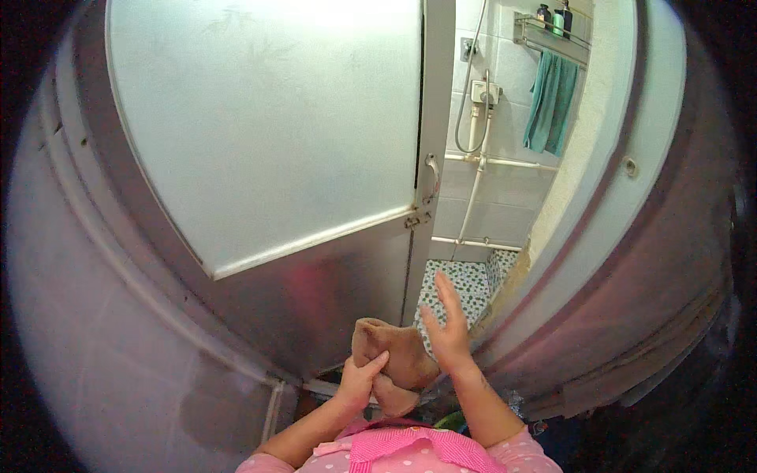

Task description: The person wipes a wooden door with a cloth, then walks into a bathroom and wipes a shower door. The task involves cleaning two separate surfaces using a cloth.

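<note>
My left hand [359, 378] grips a folded brown cloth [393, 349], thumb on top, in front of my body. Part of the cloth hangs below the thumb. My right hand [452, 340] is raised just right of the cloth, fingers apart and holding nothing. Whether its wrist touches the cloth's edge I cannot tell. Behind the hands stands a metal-framed door [349, 284] with a frosted glass panel [278, 136]. The door's handle [433, 175] is above and beyond my right hand, which does not touch it.
Through the doorway are a green-and-white patterned floor [455, 278], white water pipes [473, 201], a shower hose [464, 112] and a water heater switch box [485, 93]. A teal towel [550, 103] hangs below a metal shelf [547, 38] with bottles. The door jamb [627, 201] rises at right.
</note>
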`<state>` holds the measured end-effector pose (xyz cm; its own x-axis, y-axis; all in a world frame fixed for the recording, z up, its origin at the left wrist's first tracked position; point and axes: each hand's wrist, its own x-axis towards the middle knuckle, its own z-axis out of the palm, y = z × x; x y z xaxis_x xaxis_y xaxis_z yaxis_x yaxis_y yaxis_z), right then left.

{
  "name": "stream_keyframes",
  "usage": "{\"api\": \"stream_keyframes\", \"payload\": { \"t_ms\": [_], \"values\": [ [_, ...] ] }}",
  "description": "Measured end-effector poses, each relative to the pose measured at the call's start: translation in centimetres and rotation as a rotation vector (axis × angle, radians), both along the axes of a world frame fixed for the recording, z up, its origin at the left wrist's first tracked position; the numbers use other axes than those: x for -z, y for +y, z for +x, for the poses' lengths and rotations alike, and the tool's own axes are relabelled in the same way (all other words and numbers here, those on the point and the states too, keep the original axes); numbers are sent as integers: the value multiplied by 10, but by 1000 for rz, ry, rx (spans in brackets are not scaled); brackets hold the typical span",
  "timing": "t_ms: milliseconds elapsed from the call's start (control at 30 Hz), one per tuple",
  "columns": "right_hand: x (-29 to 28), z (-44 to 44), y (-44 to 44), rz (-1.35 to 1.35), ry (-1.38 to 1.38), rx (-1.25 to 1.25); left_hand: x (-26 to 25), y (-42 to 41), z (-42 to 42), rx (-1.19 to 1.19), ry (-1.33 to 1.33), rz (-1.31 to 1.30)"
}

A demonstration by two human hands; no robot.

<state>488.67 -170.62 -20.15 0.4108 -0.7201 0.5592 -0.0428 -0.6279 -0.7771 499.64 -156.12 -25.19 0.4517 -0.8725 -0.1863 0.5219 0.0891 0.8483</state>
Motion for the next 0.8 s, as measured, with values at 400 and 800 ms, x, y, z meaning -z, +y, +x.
{"api": "stream_keyframes", "payload": {
  "t_ms": [400,800],
  "values": [
    [-43,163,-235,-147,-288,557,-30,-43,140,152,-319,127],
    [-37,287,-356,8,-276,6,-10,-171,202,-32,-527,98]
  ]
}}
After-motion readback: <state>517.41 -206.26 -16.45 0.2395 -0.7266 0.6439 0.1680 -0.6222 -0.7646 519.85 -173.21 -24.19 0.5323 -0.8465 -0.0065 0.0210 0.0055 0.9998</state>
